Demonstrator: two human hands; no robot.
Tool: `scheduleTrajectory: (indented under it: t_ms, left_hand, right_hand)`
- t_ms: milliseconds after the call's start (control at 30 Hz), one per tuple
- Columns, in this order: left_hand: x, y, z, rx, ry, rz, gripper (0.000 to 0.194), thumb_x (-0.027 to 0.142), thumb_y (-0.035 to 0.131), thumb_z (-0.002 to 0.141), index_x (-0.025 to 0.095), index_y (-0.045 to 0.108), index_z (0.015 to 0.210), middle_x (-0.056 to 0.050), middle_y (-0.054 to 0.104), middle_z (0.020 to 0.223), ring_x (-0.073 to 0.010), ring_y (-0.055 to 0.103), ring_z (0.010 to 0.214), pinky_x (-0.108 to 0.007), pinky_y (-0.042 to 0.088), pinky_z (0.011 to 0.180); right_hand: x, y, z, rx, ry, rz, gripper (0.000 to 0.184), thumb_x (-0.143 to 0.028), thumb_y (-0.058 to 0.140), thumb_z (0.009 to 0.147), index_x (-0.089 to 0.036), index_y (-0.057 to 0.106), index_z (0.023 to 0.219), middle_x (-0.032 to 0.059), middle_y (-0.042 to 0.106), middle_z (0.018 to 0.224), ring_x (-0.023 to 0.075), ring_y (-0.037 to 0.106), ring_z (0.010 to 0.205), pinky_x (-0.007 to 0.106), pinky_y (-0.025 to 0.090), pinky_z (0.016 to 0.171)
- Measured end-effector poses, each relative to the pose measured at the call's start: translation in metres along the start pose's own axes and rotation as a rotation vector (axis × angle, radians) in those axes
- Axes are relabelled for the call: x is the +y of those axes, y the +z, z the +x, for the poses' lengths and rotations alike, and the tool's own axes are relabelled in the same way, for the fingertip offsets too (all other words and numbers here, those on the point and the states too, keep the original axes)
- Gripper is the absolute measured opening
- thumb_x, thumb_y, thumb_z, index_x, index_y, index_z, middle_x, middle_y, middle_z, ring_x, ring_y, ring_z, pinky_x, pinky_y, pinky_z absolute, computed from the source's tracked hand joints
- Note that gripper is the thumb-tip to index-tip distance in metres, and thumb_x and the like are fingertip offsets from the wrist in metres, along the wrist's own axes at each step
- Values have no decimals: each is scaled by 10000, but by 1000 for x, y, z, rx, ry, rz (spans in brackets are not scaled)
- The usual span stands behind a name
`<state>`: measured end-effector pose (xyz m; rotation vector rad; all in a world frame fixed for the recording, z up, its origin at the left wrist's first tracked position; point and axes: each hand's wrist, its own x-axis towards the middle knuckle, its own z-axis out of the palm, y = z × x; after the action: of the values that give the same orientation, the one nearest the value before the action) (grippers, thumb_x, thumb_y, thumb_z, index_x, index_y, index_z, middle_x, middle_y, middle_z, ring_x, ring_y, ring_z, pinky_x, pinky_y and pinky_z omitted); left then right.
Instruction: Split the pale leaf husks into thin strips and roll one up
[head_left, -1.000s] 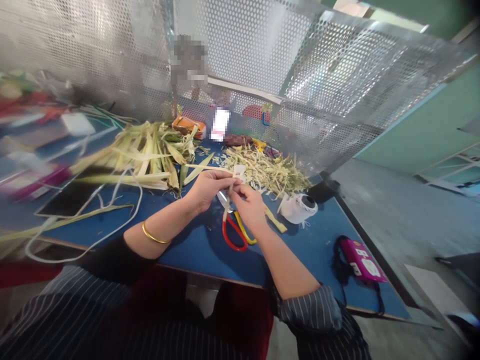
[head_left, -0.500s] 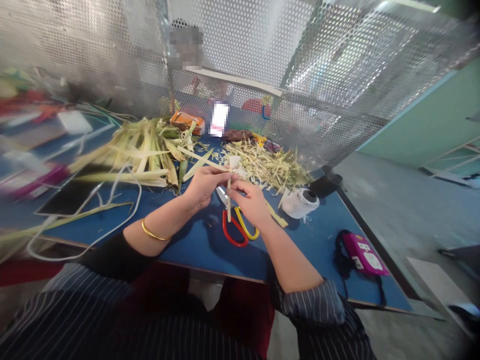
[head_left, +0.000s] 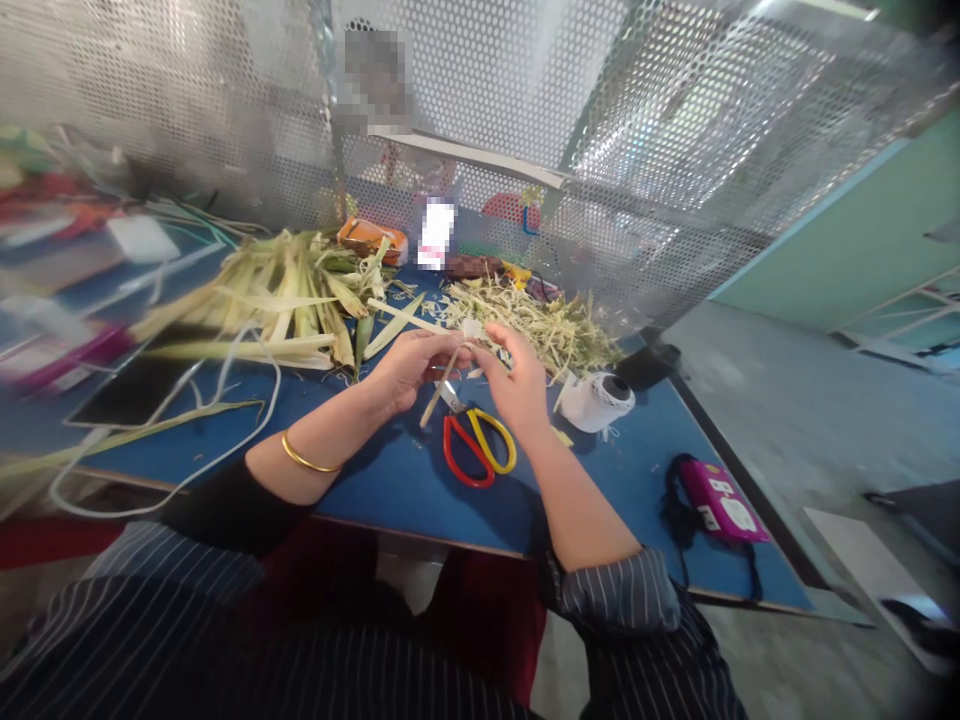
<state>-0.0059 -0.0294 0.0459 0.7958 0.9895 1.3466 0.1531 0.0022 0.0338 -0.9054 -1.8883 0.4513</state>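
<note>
My left hand (head_left: 414, 368) is closed, thumb and fingers pinching a pale husk strip (head_left: 438, 394) whose tail hangs down toward the table. From the other side my right hand (head_left: 516, 382) pinches the same work close to the left fingertips. A whitish folded piece (head_left: 471, 328) sticks up just beyond the fingertips; how it joins the strip is hidden. Below both hands lie scissors (head_left: 480, 450) with one red and one yellow handle, blades partly under the strip. To the right stands a cone of white thread (head_left: 598, 402).
A heap of long husk leaves (head_left: 289, 290) lies left, and shredded husk (head_left: 540, 320) is piled behind the hands. A tablet (head_left: 135, 385) with a white cable, a lit phone (head_left: 436, 235) and a magenta box (head_left: 726, 500) rest on the blue table (head_left: 375, 490). Perforated metal screens (head_left: 510, 90) stand behind.
The hanging end of the husk strip has swung left, away from the scissor handles. My right hand's fingers have lifted and shifted at the pinch.
</note>
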Motion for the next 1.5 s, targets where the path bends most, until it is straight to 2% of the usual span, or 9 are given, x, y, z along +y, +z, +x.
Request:
scheduleTrajectory:
  t_ms: [100, 333, 500, 667, 933, 1100, 1200, 1333, 1500]
  left_hand:
    - [-2, 2, -2, -12, 20, 30, 166, 266, 753, 695, 113, 691, 716, -26, 649, 617, -80, 578, 538, -203, 457, 550]
    - [-9, 0, 4, 74, 94, 43, 155, 227, 766, 673, 98, 691, 716, -31, 636, 572, -82, 559, 498, -215, 418, 516]
    - [-9, -3, 5, 21, 20, 67, 225, 284, 784, 650, 98, 711, 753, -36, 656, 616, -97, 587, 538, -215, 439, 524]
    - [-3, -5, 7, 87, 134, 83, 183, 258, 781, 657, 101, 697, 697, -14, 625, 570, -69, 545, 505, -204, 427, 524]
    - [5, -9, 9, 188, 112, 21, 152, 259, 733, 722, 111, 696, 725, -11, 625, 574, -73, 544, 504, -212, 427, 529]
    - [-1, -4, 7, 144, 253, 220, 174, 292, 737, 723, 125, 697, 696, -27, 639, 592, -75, 542, 518, -209, 398, 513]
    - [-5, 0, 3, 64, 268, 338, 214, 337, 737, 723, 133, 694, 678, -50, 668, 632, -89, 557, 532, -217, 422, 520]
    - [-11, 4, -2, -59, 205, 473, 288, 381, 737, 718, 131, 673, 589, -69, 654, 592, -100, 549, 500, -224, 427, 488]
    - [-16, 5, -2, -92, 138, 450, 225, 342, 731, 729, 130, 704, 659, -46, 617, 556, -84, 509, 452, -226, 407, 466]
  right_hand:
    - [4, 3, 1, -101, 53, 2, 261, -372, 587, 854, -219, 642, 1058, 52, 704, 910, 208, 627, 906, 362, 458, 850]
    - [-1, 2, -3, -65, 23, -85, 148, -324, 587, 845, -220, 630, 749, 8, 663, 740, 170, 598, 733, 307, 425, 746]
    - [3, 5, -2, -138, 146, 57, 151, -329, 570, 850, -217, 609, 756, -25, 605, 585, 140, 574, 559, 277, 423, 625]
    - [7, 2, 3, -237, 261, 232, 217, -403, 591, 824, -202, 593, 741, -25, 610, 628, 104, 533, 458, 256, 415, 530]
    - [24, -17, 17, -199, 418, 346, 192, -344, 606, 778, -183, 615, 676, -42, 551, 560, 77, 437, 456, 234, 351, 497]
    - [25, -19, 17, -124, 289, 139, 222, -377, 609, 790, -195, 723, 735, 14, 688, 757, 166, 592, 770, 296, 437, 744]
    - [18, -11, 13, -135, 360, 338, 309, -456, 586, 811, -192, 736, 752, 27, 700, 791, 164, 591, 787, 293, 442, 753]
    - [15, 2, 6, -191, 597, 732, 273, -447, 696, 719, -180, 706, 777, -4, 625, 683, 102, 507, 610, 237, 395, 576]
    - [22, 1, 11, -65, 726, 1027, 226, -331, 750, 647, -192, 580, 699, -64, 454, 582, 59, 371, 494, 206, 302, 449]
